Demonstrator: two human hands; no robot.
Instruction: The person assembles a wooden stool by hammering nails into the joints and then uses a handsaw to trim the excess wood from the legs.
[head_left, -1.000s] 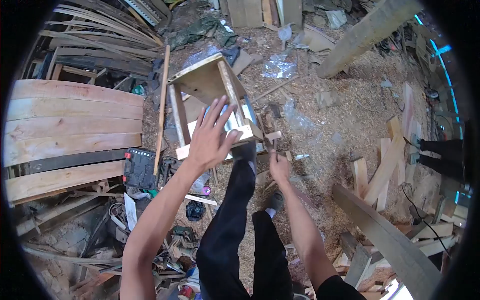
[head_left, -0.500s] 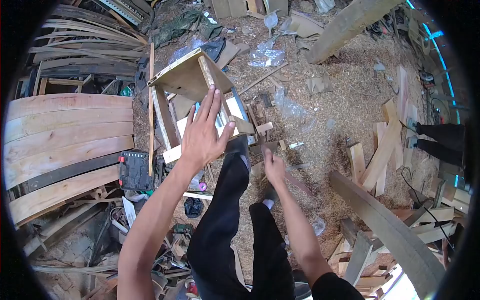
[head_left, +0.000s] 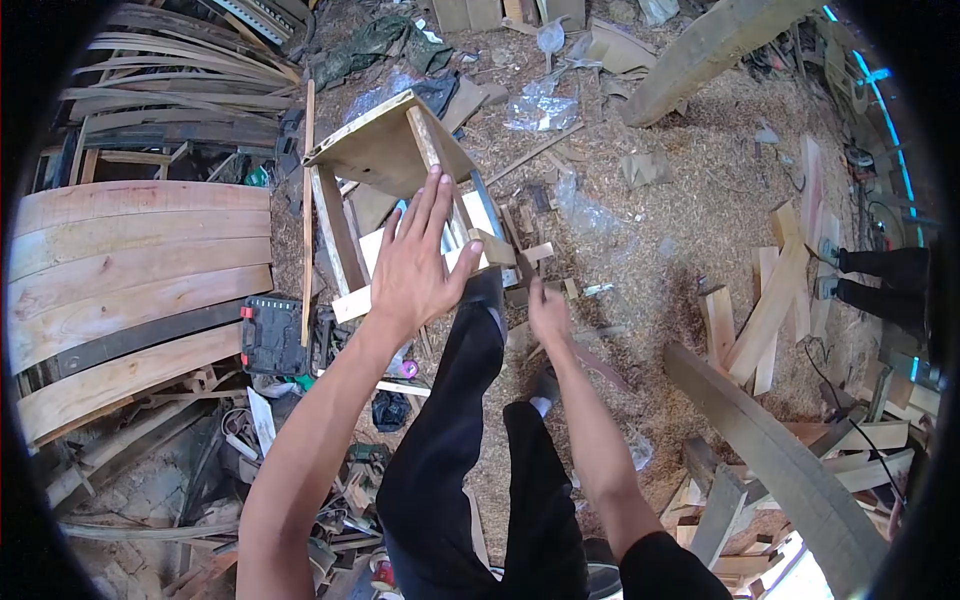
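Observation:
A small wooden box frame [head_left: 345, 235] with a panel across its top stands tilted in front of me. My left hand [head_left: 412, 275] lies flat on it, fingers stretched along an upright wooden bar [head_left: 424, 138] and thumb beside a short wood block [head_left: 490, 247]. My right hand [head_left: 549, 315] is closed around a narrow, dark tool [head_left: 526, 268] at the frame's right lower corner; its exact kind is hard to make out. My shoe [head_left: 482, 287] is against the frame's lower edge.
Curved planks [head_left: 140, 235] are stacked at the left, beside an open tool case [head_left: 273, 335]. Sawdust, plastic sheets [head_left: 542, 105] and offcuts cover the floor. A thick curved beam [head_left: 770, 445] lies at the right, near loose boards [head_left: 765, 310]. Another person's legs [head_left: 885, 285] show at the far right.
The view has shifted slightly. My right hand has moved a little up towards the frame's corner, while my left hand stays on the frame.

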